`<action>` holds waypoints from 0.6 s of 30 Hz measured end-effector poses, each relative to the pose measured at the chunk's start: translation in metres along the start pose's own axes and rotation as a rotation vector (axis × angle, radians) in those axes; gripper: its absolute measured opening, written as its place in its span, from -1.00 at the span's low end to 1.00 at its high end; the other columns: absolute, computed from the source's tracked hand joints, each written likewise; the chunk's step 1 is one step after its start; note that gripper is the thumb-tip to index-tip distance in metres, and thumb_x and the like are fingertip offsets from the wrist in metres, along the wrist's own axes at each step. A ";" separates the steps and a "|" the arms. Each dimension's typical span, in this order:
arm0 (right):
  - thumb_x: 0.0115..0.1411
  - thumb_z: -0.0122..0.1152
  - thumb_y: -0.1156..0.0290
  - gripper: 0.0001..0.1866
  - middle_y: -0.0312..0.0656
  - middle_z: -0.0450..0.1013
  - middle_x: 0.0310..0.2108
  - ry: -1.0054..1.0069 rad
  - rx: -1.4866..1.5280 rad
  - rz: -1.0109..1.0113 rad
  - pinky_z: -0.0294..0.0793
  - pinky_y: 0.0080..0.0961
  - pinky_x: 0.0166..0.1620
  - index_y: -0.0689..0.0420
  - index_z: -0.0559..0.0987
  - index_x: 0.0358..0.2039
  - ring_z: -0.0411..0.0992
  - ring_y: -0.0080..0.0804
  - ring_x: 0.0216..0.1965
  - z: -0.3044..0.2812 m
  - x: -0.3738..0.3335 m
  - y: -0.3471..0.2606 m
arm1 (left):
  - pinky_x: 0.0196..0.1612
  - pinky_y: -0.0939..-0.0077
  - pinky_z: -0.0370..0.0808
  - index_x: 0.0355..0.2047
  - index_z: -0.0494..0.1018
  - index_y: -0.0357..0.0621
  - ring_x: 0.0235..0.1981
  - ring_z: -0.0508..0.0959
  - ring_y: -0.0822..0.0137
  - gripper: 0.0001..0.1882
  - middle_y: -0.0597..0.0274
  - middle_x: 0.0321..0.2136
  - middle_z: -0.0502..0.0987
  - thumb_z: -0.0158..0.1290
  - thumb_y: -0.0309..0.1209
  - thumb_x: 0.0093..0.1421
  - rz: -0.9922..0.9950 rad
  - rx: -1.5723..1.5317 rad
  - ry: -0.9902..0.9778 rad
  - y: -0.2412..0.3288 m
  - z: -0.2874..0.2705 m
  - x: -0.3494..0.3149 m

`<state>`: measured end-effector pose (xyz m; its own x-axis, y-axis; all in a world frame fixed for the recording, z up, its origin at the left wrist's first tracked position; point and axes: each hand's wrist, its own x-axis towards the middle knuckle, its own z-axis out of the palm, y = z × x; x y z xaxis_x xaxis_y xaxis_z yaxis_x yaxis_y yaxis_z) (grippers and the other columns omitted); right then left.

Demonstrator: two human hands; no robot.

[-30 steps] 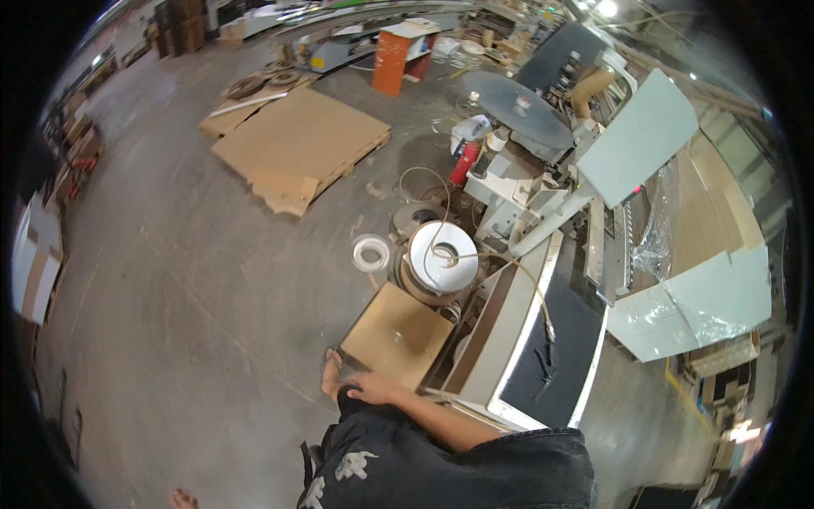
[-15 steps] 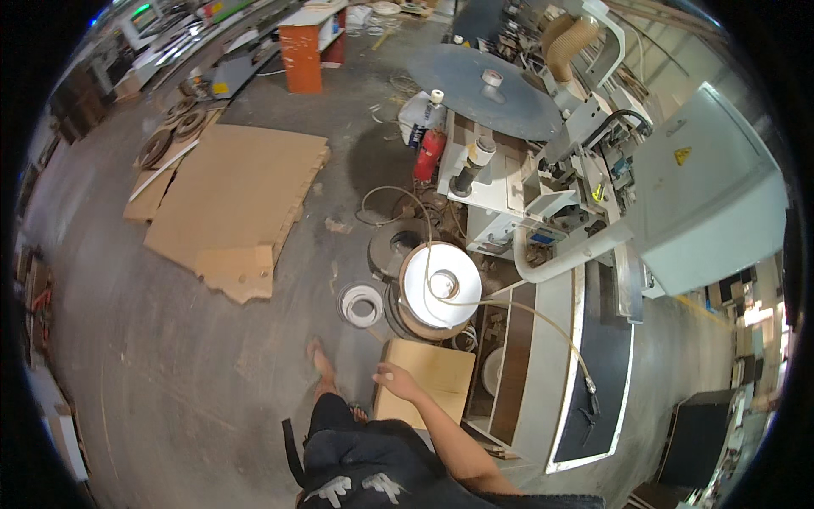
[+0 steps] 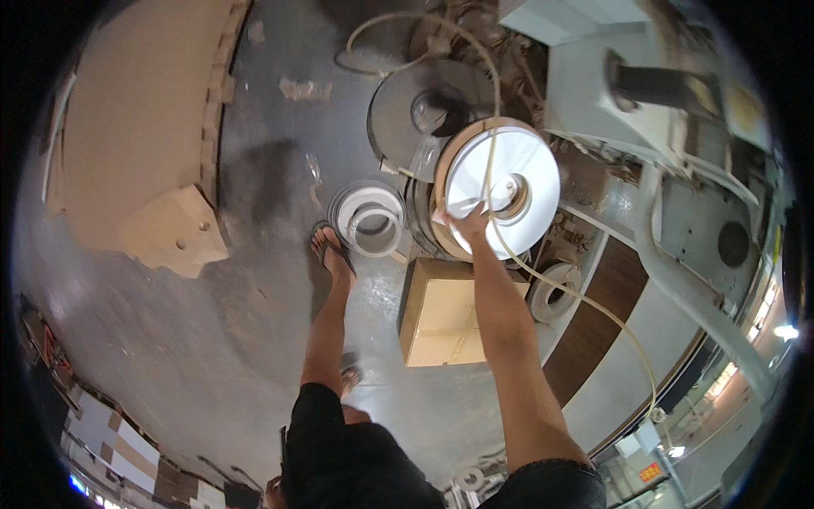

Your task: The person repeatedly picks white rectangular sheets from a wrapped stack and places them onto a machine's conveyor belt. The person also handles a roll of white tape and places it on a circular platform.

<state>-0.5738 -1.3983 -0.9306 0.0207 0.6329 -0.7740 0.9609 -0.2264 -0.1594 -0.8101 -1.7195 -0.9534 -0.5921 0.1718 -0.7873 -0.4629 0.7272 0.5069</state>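
My right hand (image 3: 469, 225) reaches down to the near left edge of a large white coil of banding (image 3: 534, 165), its fingers closed at the rim. The white coil lies on top of a brown coil (image 3: 442, 174) of similar size. A pale hose (image 3: 494, 110) runs over the white face and past my wrist. Only a sliver of my left hand (image 3: 274, 493) shows beside my dark shorts at the lower edge; its fingers cannot be made out. Just below my right hand stands a cardboard box (image 3: 441, 318).
Grey rings of banding (image 3: 342, 212) lie on the floor by my foot, with a dark coil (image 3: 394, 106) behind them. Flat cardboard sheets (image 3: 144, 110) cover the floor at left. A machine with a pipe (image 3: 651, 212) and an open shelf (image 3: 593, 327) stand at right.
My view has tipped down and moved closer to the coils. My right hand has gone from above the cardboard box to the white coil's edge. A sliver of my left hand now shows.
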 end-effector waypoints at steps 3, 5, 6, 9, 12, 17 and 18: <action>-0.23 0.52 -0.54 0.80 0.61 -0.37 0.47 0.122 -0.133 0.078 -0.19 0.29 0.51 0.38 -0.47 0.50 -0.32 0.56 0.52 0.022 0.050 -0.006 | 0.58 0.32 -0.32 0.54 -0.02 -0.18 0.58 -0.14 0.22 -0.18 0.12 0.55 -0.07 -0.36 0.19 0.54 0.033 -0.070 0.203 0.013 0.053 0.051; -0.22 0.55 -0.49 0.79 0.60 -0.26 0.45 0.190 -0.192 0.148 -0.11 0.30 0.48 0.36 -0.50 0.49 -0.22 0.54 0.50 0.030 0.059 0.012 | 0.57 0.35 -0.31 0.51 0.05 -0.18 0.55 -0.08 0.21 -0.20 0.12 0.51 0.02 -0.34 0.19 0.54 0.008 -0.038 0.208 0.002 0.073 0.055; -0.20 0.57 -0.45 0.77 0.60 -0.21 0.44 0.238 -0.200 0.165 -0.11 0.31 0.47 0.37 -0.49 0.49 -0.17 0.53 0.49 0.038 0.058 0.009 | 0.56 0.36 -0.31 0.50 0.08 -0.19 0.54 -0.05 0.20 -0.20 0.11 0.49 0.05 -0.34 0.19 0.54 0.003 -0.024 0.184 -0.011 0.072 0.062; -0.14 0.61 -0.32 0.71 0.56 -0.08 0.39 0.313 -0.204 0.186 -0.10 0.34 0.45 0.38 -0.48 0.48 -0.03 0.51 0.43 0.050 0.054 -0.016 | 0.54 0.38 -0.28 0.48 0.09 -0.19 0.51 0.00 0.20 -0.22 0.09 0.44 0.10 -0.31 0.18 0.54 0.012 -0.077 0.028 -0.036 0.054 0.087; -0.12 0.63 -0.20 0.65 0.55 0.02 0.34 0.333 -0.179 0.160 -0.04 0.36 0.41 0.37 -0.44 0.49 0.05 0.53 0.39 0.044 0.053 -0.021 | 0.50 0.42 -0.24 0.48 0.07 -0.17 0.48 0.03 0.19 -0.27 0.07 0.41 0.13 -0.26 0.11 0.55 0.086 -0.265 0.176 -0.047 0.072 0.083; -0.12 0.66 -0.16 0.62 0.54 0.00 0.38 0.291 -0.178 0.183 0.05 0.24 0.43 0.32 -0.37 0.53 0.02 0.52 0.42 0.025 0.036 -0.012 | 0.53 0.32 -0.25 0.43 0.15 -0.28 0.50 0.00 0.07 -0.25 -0.01 0.42 0.15 -0.32 0.13 0.56 0.013 0.005 0.009 -0.041 0.059 0.076; -0.12 0.65 -0.16 0.62 0.55 0.02 0.37 0.297 -0.206 0.194 0.08 0.21 0.42 0.29 -0.38 0.53 0.02 0.52 0.42 0.021 0.034 -0.008 | 0.53 0.30 -0.24 0.43 0.16 -0.29 0.50 0.00 0.05 -0.25 -0.03 0.43 0.15 -0.33 0.13 0.56 0.022 0.055 0.011 -0.040 0.060 0.073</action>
<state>-0.5869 -1.3906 -0.9683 0.2568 0.7861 -0.5622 0.9659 -0.2285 0.1217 -0.7952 -1.6968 -1.0519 -0.6093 0.1809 -0.7721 -0.4129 0.7589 0.5036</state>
